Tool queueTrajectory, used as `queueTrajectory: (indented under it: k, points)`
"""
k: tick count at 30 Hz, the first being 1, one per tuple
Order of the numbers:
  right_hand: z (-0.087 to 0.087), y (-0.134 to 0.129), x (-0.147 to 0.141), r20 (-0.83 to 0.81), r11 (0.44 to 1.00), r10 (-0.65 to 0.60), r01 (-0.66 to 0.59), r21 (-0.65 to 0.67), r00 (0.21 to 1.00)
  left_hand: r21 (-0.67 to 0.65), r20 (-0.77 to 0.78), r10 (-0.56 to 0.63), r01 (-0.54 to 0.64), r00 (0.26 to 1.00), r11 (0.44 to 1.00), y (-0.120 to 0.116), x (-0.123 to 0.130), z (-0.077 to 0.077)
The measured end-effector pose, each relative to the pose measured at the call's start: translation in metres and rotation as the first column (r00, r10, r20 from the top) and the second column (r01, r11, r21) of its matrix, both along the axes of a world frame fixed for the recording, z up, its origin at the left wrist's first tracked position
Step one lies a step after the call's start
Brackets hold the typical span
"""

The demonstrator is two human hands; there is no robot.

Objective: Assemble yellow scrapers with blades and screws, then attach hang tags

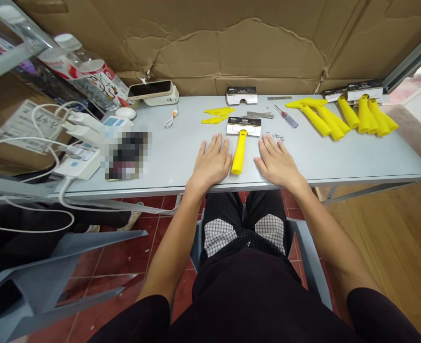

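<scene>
My left hand (pixel 213 161) lies flat on the grey table (pixel 175 157), fingers spread and holding nothing. Flat on the same surface, my right hand (pixel 275 159) is also bare. Between them rests a yellow handle (pixel 239 153) with a black-and-white card (pixel 244 127) at its top end. Small screws (pixel 278 137) lie just beyond my right fingertips. Farther back are a screwdriver (pixel 286 116), thin metal blades (pixel 258 115), yellow flat pieces (pixel 218 114) and another folded card (pixel 242 95).
Several yellow handles (pixel 349 116), some with cards, lie at the right. On the left are a blurred dark object (pixel 126 155), power strips (pixel 78 162) with white cables, a phone (pixel 150 89) on a white device and bottles (pixel 99 78). Cardboard (pixel 232 43) stands behind.
</scene>
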State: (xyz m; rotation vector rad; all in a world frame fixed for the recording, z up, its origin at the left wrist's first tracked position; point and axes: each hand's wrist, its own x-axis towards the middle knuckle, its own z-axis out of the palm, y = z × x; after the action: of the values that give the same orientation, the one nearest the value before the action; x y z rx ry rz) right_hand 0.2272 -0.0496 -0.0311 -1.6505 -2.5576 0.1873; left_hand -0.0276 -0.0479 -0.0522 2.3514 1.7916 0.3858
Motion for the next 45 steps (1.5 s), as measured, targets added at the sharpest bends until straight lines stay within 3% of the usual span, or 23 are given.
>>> queueTrajectory:
  k: [8, 16, 20, 24, 28, 32, 37, 45]
  points:
    - [-0.002, -0.004, 0.002, -0.058, 0.997, 0.004, 0.0, 0.078, 0.998, 0.121, 0.057, -0.015, 0.008, 0.998, 0.993, -0.008, -0.001, 0.001]
    - [-0.007, -0.005, 0.009, -0.303, 0.975, -0.007, 0.075, 0.211, 0.953, 0.17, 0.075, -0.015, 0.002, 0.997, 0.985, -0.017, 0.0, 0.012]
    - [0.013, 0.004, -0.006, -0.301, 0.973, -0.128, 0.178, 0.148, 0.945, 0.187, 0.082, -0.024, 0.008, 0.996, 0.982, -0.017, -0.001, 0.012]
    - [0.043, 0.01, -0.047, -0.184, 0.952, -0.244, 0.271, 0.143, 0.952, 0.198, 0.075, -0.037, 0.022, 0.996, 0.98, -0.017, -0.001, 0.011]
    - [0.059, 0.025, -0.084, -0.071, 0.975, -0.188, 0.195, 0.104, 0.98, 0.2, 0.066, -0.032, 0.018, 0.997, 0.98, -0.017, -0.001, 0.012]
    - [0.061, 0.044, -0.095, -0.019, 0.987, -0.128, 0.129, 0.092, 0.992, 0.174, 0.065, -0.026, 0.014, 0.998, 0.985, -0.017, -0.001, 0.014]
    - [0.059, 0.049, -0.084, 0.05, 0.998, -0.007, 0.004, 0.057, 0.999, 0.164, 0.093, -0.02, 0.005, 0.995, 0.986, -0.019, -0.002, 0.014]
    - [0.05, 0.013, -0.045, 0.077, 0.993, 0.073, -0.08, 0.086, 0.994, 0.2, 0.142, -0.035, 0.006, 0.989, 0.98, -0.019, -0.008, 0.009]
